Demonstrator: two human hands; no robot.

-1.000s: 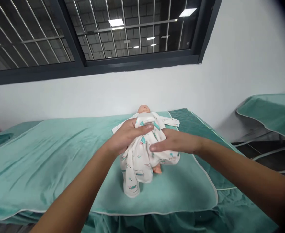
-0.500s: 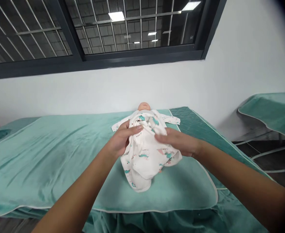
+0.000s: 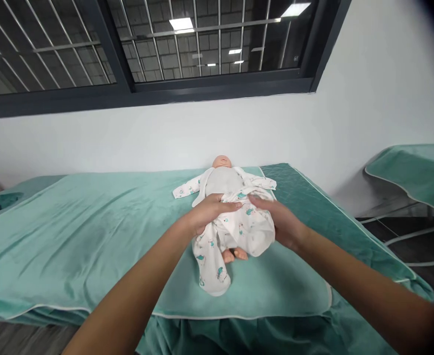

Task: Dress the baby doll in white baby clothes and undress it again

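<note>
A baby doll (image 3: 222, 161) lies on its back on a green padded sheet, its head toward the wall. White printed baby clothing (image 3: 244, 224) is spread around it, with sleeves out to both sides and one footed leg hanging down in front. The doll's grey-white torso shows, and its two bare feet (image 3: 235, 255) stick out below the cloth. My left hand (image 3: 215, 212) grips the clothing at the doll's middle, thumb on top. My right hand (image 3: 278, 219) grips bunched cloth at the right side, its fingers partly hidden.
Green sheets (image 3: 91, 236) cover the bed, which runs along a white wall (image 3: 146, 143). Above is a dark-framed window (image 3: 217, 89) with metal bars. At the far right stands another green-covered surface (image 3: 416, 172) with pale metal legs.
Both hands have shifted the clothing lower and slightly right, away from the doll's chest. The torso and feet now show more. The view has moved slightly.
</note>
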